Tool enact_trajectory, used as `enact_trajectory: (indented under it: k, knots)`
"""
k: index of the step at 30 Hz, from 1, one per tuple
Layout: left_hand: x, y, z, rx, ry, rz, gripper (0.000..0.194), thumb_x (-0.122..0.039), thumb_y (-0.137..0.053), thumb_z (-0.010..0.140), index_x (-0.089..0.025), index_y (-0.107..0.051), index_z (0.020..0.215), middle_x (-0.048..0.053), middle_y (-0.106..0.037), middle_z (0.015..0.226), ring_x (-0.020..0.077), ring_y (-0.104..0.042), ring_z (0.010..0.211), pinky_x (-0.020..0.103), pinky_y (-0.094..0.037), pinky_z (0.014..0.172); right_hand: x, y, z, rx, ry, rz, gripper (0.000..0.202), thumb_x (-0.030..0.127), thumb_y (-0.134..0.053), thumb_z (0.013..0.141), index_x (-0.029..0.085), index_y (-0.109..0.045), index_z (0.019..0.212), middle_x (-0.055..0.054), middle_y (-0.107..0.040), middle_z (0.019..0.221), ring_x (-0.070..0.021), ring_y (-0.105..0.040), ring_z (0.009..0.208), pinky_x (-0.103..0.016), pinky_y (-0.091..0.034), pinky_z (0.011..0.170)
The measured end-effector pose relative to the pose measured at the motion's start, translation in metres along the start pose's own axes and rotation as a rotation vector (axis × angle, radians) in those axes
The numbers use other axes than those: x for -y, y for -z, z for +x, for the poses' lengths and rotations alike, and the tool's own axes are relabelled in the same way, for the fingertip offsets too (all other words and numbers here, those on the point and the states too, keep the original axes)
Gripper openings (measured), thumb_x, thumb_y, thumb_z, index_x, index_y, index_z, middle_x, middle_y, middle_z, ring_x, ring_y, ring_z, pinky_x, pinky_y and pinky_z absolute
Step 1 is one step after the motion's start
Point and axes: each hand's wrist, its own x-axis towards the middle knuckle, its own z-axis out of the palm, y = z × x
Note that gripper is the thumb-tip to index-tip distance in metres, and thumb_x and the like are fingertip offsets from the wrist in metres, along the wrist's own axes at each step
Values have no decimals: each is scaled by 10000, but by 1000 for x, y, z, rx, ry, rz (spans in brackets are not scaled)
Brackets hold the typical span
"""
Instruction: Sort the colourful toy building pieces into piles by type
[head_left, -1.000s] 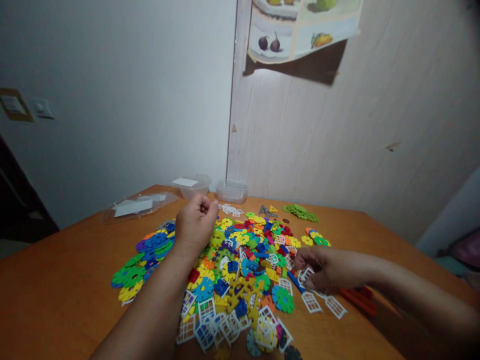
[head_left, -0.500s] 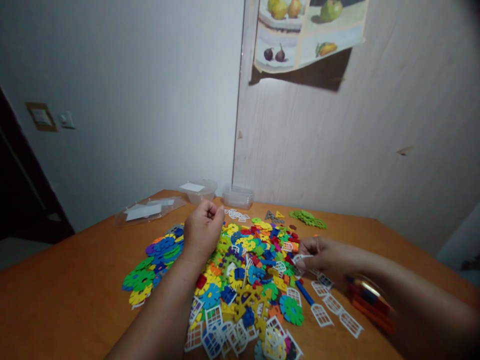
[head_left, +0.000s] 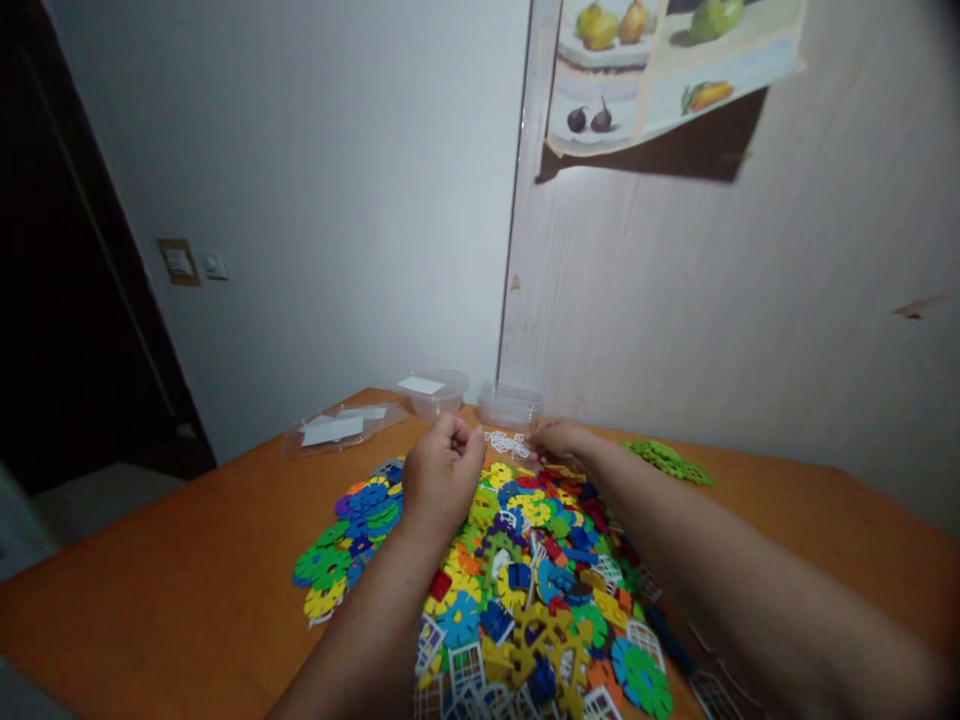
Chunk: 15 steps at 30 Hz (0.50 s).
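My left hand [head_left: 444,478] hovers over the far left part of a heap of colourful plastic toy pieces [head_left: 525,580]. Its fingers are curled closed, and whatever they may hold is hidden. Beyond the heap, my right hand [head_left: 559,440] reaches to a small group of white lattice window pieces [head_left: 506,443]. Its fingertips are pinched at the right edge of that group, on a white window piece that blends with the others. The heap mixes slotted discs, blocks and window pieces. My right forearm covers the heap's right side.
At the back stand a round clear tub [head_left: 435,392] and a clear rectangular box [head_left: 511,404]. Clear lids with white labels [head_left: 334,430] lie at the left. Green pieces [head_left: 667,462] are stacked at the back right of the orange table [head_left: 187,580]. Walls rise behind.
My right hand has moved from the heap's right side, with a white window piece, to the white group at the back. My left hand stays closed above the heap. The view has turned slightly left.
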Motion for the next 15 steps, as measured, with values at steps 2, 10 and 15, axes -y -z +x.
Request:
enact_trajectory:
  k: [2,10,15]
  knots:
    - [-1,1,-1,3,-12,9,274,-388,-585,897,-217,-479,711,-49,-513,617,120,-472,574,240,-298,565,-1,1,4,-9,-27,3,256,388,-601,989,137,-650,969,-6,-658,837,-97,-603,649,-242,-528,595]
    - [-10,3,-2,43,-28,32,278,-358,-588,879,-215,-457,679,-53,-482,589,119,-447,554,255,-276,563,-37,48,-58,1,70,-5,200,226,-671,802,180,-544,655,40,-519,524,-83,-466,489,-213,-288,458]
    - [-13,2,-3,64,-69,36,311,-342,-584,873,-216,-418,642,-53,-443,561,119,-421,539,263,-257,555,-70,85,-126,121,166,-156,151,256,-659,742,191,-544,670,41,-525,580,-97,-448,533,-232,-324,509]
